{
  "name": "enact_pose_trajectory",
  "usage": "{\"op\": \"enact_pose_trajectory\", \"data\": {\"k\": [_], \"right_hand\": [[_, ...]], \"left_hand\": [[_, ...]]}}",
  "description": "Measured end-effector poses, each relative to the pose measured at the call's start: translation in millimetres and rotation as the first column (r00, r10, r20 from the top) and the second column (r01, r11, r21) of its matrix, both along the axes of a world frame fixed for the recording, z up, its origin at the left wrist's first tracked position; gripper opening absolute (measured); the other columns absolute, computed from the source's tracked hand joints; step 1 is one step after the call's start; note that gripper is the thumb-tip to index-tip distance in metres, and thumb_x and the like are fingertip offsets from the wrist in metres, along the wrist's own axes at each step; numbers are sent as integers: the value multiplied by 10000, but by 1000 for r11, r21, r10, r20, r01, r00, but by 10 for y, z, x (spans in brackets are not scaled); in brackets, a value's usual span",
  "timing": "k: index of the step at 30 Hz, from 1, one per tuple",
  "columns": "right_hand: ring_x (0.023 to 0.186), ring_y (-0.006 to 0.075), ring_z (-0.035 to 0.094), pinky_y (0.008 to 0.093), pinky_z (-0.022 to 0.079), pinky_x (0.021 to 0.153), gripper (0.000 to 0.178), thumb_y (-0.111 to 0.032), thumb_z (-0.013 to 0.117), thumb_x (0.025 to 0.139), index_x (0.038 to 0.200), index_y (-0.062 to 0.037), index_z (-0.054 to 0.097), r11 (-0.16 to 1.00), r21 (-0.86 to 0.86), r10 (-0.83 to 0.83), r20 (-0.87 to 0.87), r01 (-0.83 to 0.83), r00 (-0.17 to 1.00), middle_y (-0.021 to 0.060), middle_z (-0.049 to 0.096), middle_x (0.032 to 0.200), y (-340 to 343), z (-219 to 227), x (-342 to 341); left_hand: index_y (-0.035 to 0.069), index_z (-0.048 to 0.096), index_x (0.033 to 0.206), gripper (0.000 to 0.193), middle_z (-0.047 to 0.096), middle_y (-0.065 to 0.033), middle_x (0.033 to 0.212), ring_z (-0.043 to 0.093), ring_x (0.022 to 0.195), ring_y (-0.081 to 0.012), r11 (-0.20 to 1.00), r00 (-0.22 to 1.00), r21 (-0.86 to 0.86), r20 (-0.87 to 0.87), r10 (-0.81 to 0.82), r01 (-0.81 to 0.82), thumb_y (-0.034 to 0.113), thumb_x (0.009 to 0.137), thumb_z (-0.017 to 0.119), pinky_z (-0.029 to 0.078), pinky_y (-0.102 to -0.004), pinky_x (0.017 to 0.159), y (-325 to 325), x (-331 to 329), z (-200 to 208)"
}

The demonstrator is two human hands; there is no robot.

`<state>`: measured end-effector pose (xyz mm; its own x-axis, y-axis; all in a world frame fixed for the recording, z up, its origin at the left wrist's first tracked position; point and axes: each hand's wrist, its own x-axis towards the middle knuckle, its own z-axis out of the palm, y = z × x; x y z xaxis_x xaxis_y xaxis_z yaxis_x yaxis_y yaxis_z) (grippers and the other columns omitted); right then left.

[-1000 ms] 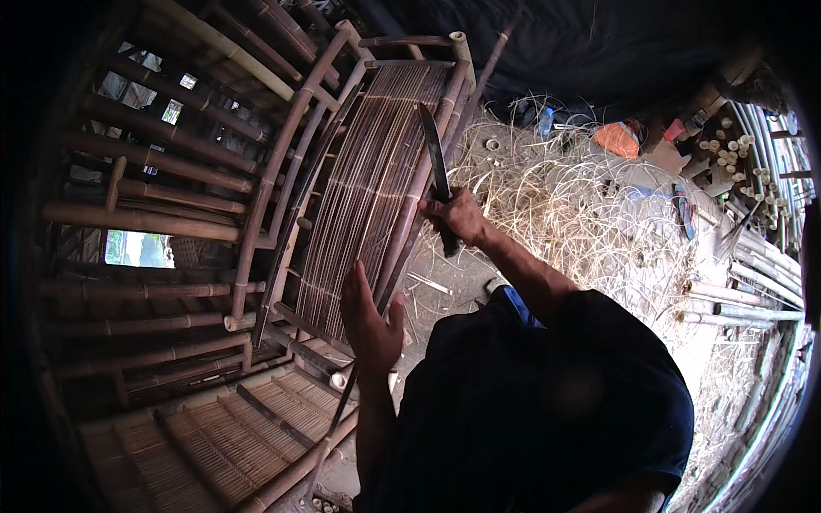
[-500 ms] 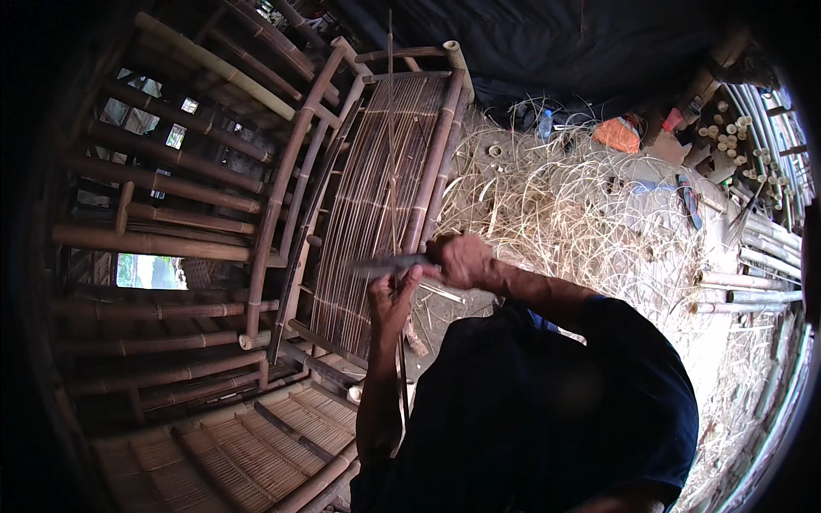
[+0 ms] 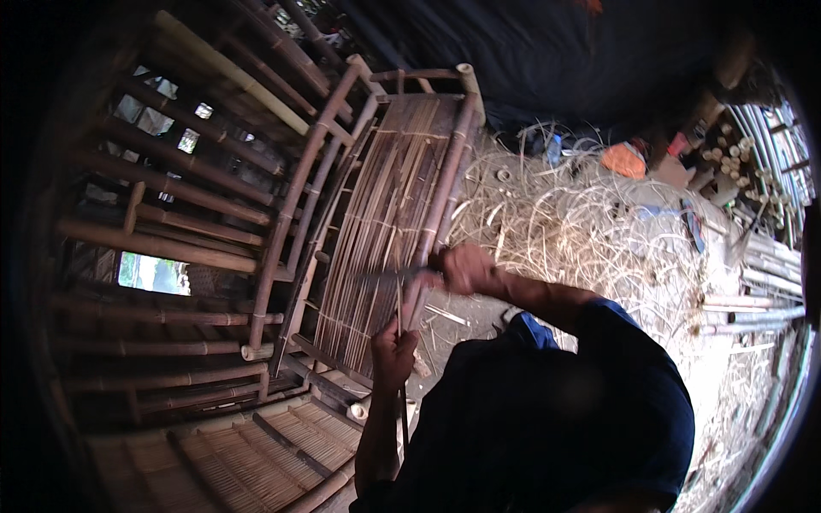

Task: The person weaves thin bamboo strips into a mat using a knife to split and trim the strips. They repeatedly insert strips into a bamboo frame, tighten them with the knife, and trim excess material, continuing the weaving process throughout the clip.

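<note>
My right hand [image 3: 467, 268] is wrapped round the handle of a knife [image 3: 380, 275], whose blurred blade points left across a long thin bamboo strip [image 3: 404, 419]. Below the blade, the fingers of my left hand [image 3: 394, 352] are closed on that strip, which runs up and down past the hand. Under both hands lies a bamboo bench [image 3: 445, 184], its seat covered with several slender bamboo slats [image 3: 376, 201]. Whether the blade touches the strip I cannot tell.
Stacked bamboo frames [image 3: 286, 197] stand on the left, with a slatted bamboo panel [image 3: 248, 457] at lower left. Curly shavings [image 3: 556, 222] litter the floor on the right. Farther back are an orange bag [image 3: 623, 160], a dark sheet [image 3: 530, 60] and bamboo poles [image 3: 757, 303].
My left hand has moved down the strip, away from the knife, and its fingers have closed. The knife in my right hand stays near the same place, a little lower.
</note>
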<state>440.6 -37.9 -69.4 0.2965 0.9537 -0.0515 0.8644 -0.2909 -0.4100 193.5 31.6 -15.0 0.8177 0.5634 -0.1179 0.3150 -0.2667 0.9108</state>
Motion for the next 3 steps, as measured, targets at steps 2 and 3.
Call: {"op": "enact_pose_trajectory", "data": {"k": [2, 3], "right_hand": [[924, 308, 726, 456, 572, 791, 683, -729, 414, 927, 1144, -162, 729, 968, 228, 104, 7, -103, 995, 185, 726, 1038, -183, 133, -73], [924, 308, 726, 456, 572, 791, 683, -729, 414, 927, 1144, -162, 729, 979, 184, 88, -19, -83, 996, 185, 726, 1038, -215, 210, -117]], "left_hand": [[28, 589, 1350, 475, 527, -10, 730, 459, 654, -82, 990, 995, -119, -77, 61, -70, 67, 877, 621, 406, -259, 607, -63, -122, -11], [55, 588, 1370, 536, 529, -36, 727, 472, 659, -127, 982, 999, 189, -47, -1, 10, 189, 861, 689, 437, -315, 626, -79, -188, -25]]}}
